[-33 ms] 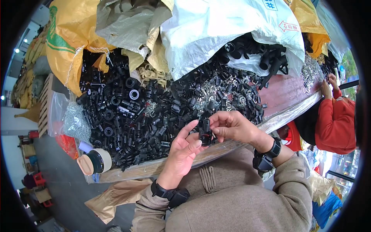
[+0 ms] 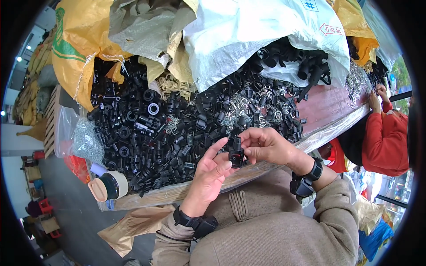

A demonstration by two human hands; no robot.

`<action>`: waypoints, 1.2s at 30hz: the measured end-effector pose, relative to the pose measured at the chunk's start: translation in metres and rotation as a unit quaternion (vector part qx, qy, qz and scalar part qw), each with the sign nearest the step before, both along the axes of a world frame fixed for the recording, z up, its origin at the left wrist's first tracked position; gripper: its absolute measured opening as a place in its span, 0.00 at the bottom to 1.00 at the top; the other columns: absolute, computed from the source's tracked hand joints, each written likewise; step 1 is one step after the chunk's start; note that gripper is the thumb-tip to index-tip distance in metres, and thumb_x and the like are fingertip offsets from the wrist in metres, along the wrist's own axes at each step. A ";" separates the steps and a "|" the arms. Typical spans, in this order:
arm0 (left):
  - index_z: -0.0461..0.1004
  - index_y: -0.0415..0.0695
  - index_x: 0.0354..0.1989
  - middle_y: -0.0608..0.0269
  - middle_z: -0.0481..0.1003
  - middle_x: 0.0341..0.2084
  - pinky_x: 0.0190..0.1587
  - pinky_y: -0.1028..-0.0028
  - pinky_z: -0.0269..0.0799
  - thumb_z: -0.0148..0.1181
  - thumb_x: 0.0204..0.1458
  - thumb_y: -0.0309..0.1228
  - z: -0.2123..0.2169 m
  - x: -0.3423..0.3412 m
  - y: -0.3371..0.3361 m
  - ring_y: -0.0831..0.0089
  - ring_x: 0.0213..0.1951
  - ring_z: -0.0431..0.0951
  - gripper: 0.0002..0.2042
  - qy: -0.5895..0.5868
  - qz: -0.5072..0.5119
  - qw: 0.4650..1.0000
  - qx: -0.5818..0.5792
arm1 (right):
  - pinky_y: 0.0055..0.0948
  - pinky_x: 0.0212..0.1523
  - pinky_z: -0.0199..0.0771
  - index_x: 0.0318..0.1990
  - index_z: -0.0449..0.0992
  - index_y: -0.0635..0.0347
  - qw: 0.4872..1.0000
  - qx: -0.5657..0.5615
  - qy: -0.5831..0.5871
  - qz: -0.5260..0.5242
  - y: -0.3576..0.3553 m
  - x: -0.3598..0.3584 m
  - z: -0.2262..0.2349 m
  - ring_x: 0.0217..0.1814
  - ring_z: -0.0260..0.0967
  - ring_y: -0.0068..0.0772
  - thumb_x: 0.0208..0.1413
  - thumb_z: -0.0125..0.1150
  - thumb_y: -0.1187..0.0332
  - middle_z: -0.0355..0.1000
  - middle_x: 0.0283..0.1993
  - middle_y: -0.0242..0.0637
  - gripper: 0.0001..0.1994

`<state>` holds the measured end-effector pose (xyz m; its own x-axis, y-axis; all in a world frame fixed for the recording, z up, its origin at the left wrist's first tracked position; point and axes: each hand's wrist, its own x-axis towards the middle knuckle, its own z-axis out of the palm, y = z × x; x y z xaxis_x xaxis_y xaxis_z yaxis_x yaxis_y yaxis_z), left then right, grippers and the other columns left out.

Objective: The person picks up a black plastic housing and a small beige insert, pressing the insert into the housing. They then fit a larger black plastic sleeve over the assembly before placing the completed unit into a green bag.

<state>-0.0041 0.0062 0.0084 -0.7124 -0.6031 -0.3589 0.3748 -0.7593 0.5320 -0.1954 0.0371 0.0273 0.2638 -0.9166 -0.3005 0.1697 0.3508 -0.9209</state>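
Note:
A small black plastic fitting (image 2: 236,154), roughly cylindrical with a narrower top and a reddish bit on its side, stands nearly upright between my hands. My left hand (image 2: 207,178) holds it from the left, the thumb near its base and the index finger up by its top. From the other side, the thumb and fingers of my right hand (image 2: 270,148) close on its upper right edge. Whether a smaller piece sits in those right fingertips is hidden. Just beyond lies a heap of black plastic parts (image 2: 177,153) mixed with small metal hooks (image 2: 242,106).
A wooden table edge (image 2: 155,195) runs close to my body. At left stand a jar (image 2: 116,184) and a clear bag of small metal pieces (image 2: 86,139). Yellow (image 2: 82,31) and white (image 2: 262,31) woven sacks spill parts at the back. A person in red sleeves (image 2: 386,142) works at right.

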 end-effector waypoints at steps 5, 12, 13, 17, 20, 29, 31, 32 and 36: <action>0.52 0.38 0.54 0.51 0.67 0.42 0.48 0.65 0.64 0.57 0.42 0.27 0.003 -0.005 -0.001 0.61 0.44 0.69 0.30 0.022 -0.007 1.000 0.000 | 0.15 0.26 0.65 0.43 0.64 0.64 0.998 0.001 -0.060 -0.009 -0.001 0.000 -0.002 0.26 0.63 0.15 0.52 0.48 0.75 0.66 0.32 0.30 0.10; 0.51 0.36 0.54 0.49 0.67 0.42 0.49 0.64 0.64 0.58 0.41 0.26 0.004 0.000 -0.003 0.60 0.44 0.69 0.30 0.032 0.008 0.999 0.014 | 0.18 0.26 0.65 0.38 0.67 0.64 0.986 -0.150 0.038 -0.057 0.008 -0.005 -0.007 0.27 0.64 0.20 0.47 0.54 0.75 0.66 0.33 0.33 0.09; 0.51 0.36 0.54 0.50 0.67 0.41 0.49 0.66 0.64 0.58 0.42 0.26 0.005 0.000 -0.004 0.61 0.44 0.69 0.31 0.035 0.005 0.999 0.017 | 0.19 0.25 0.65 0.36 0.68 0.64 0.949 -0.272 0.153 -0.049 0.009 -0.006 -0.007 0.27 0.65 0.22 0.46 0.55 0.75 0.65 0.33 0.34 0.09; 0.50 0.37 0.55 0.49 0.68 0.40 0.48 0.67 0.64 0.57 0.42 0.26 0.009 -0.001 -0.003 0.62 0.43 0.70 0.31 0.040 -0.006 0.999 0.029 | 0.20 0.25 0.63 0.32 0.69 0.63 0.818 -0.455 0.351 -0.044 0.017 -0.005 -0.013 0.26 0.65 0.26 0.43 0.57 0.75 0.65 0.31 0.36 0.07; 0.50 0.37 0.55 0.48 0.67 0.40 0.48 0.64 0.65 0.57 0.41 0.26 0.010 -0.001 -0.001 0.59 0.43 0.70 0.31 0.032 -0.011 0.999 0.039 | 0.20 0.25 0.63 0.30 0.69 0.63 0.793 -0.472 0.381 -0.056 0.019 -0.004 -0.011 0.25 0.64 0.26 0.43 0.57 0.74 0.65 0.30 0.36 0.06; 0.49 0.40 0.56 0.49 0.68 0.39 0.43 0.64 0.68 0.57 0.42 0.26 0.014 0.000 0.004 0.59 0.39 0.72 0.31 -0.028 -0.005 0.999 0.015 | 0.18 0.23 0.59 0.26 0.68 0.65 0.988 -0.110 0.068 -0.086 0.019 -0.004 -0.005 0.23 0.57 0.17 0.49 0.54 0.70 0.63 0.23 0.31 0.07; 0.48 0.40 0.56 0.50 0.68 0.40 0.43 0.65 0.69 0.56 0.43 0.26 0.013 -0.002 0.004 0.59 0.39 0.72 0.31 -0.037 -0.002 0.999 0.012 | 0.18 0.23 0.58 0.25 0.68 0.65 0.994 -0.061 0.011 -0.087 0.020 -0.002 -0.002 0.23 0.57 0.16 0.50 0.54 0.69 0.63 0.23 0.30 0.08; 0.48 0.40 0.56 0.50 0.68 0.40 0.43 0.65 0.69 0.56 0.43 0.26 0.013 -0.002 0.005 0.59 0.39 0.72 0.31 -0.038 -0.003 0.999 0.010 | 0.18 0.22 0.58 0.25 0.68 0.65 0.995 -0.047 -0.001 -0.090 0.021 -0.001 -0.002 0.23 0.56 0.16 0.50 0.54 0.69 0.63 0.23 0.30 0.08; 0.48 0.40 0.56 0.54 0.70 0.37 0.42 0.65 0.70 0.57 0.43 0.26 0.014 -0.005 0.004 0.58 0.38 0.73 0.31 -0.055 -0.004 0.998 0.016 | 0.18 0.22 0.58 0.26 0.68 0.65 0.990 -0.084 0.039 -0.104 0.022 0.005 0.002 0.23 0.57 0.16 0.49 0.54 0.70 0.62 0.22 0.29 0.07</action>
